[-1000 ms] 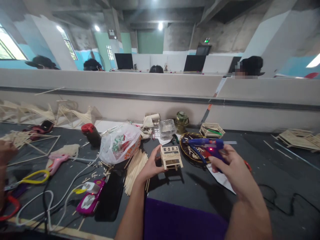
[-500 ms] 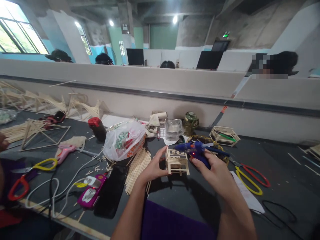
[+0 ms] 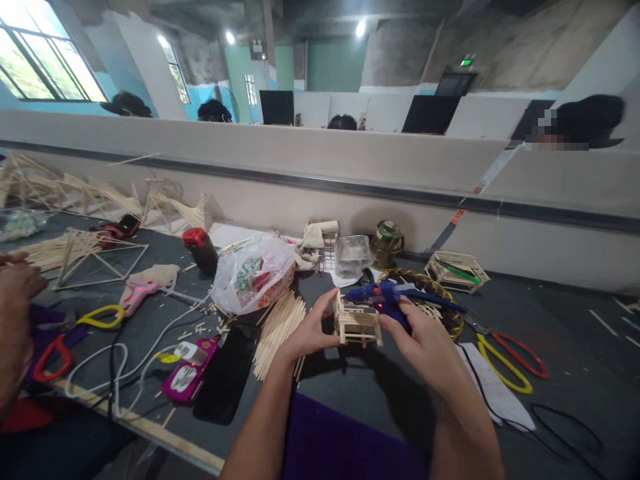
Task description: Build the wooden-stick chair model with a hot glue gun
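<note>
Between thumb and fingers, my left hand (image 3: 314,327) grips the left side of a small wooden stick model (image 3: 359,325), held just above the dark table. My right hand (image 3: 423,333) is wrapped round a blue hot glue gun (image 3: 384,299) whose red light is lit. The gun's nozzle points left, over the top of the model; whether the tip touches the wood I cannot tell. A clear glue stick pokes out of the gun's back end. Left of my left hand lies a bundle of thin wooden sticks (image 3: 281,333).
Scissors (image 3: 515,363) lie on paper at right; another stick model (image 3: 456,272) stands behind. A plastic bag (image 3: 253,277), red-capped bottle (image 3: 200,250), black phone (image 3: 227,373), pink glue gun (image 3: 137,293) and cables lie left. A co-worker's hand (image 3: 17,287) shows at far left.
The glue gun's nozzle has shifted left and slightly lower over the model. The view has turned slightly left, and more of the co-worker's hand and arm shows at the left edge.
</note>
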A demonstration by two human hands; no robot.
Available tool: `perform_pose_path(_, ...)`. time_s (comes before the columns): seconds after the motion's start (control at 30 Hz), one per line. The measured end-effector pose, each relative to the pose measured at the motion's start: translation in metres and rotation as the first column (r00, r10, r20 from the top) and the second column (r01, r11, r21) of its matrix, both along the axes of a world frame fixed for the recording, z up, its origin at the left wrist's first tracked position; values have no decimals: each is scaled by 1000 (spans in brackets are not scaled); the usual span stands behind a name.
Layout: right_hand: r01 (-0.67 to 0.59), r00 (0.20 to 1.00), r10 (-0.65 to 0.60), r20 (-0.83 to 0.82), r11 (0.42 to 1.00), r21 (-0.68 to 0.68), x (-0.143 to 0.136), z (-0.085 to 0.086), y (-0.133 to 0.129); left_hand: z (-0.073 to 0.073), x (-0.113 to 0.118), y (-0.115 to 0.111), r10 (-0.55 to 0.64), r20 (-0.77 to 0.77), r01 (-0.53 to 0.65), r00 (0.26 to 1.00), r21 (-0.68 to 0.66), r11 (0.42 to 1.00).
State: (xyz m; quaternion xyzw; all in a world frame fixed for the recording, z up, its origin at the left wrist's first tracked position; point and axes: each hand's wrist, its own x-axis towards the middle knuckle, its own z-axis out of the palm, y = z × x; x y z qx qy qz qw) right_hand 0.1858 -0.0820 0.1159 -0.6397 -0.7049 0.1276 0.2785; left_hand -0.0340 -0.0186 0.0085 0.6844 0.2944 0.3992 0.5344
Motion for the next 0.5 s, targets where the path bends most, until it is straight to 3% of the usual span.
perform_pose_path(0.5,40,997,-40,59,999,14,0,-3,2,-2,0,0,-7,10,6,1000,37,999)
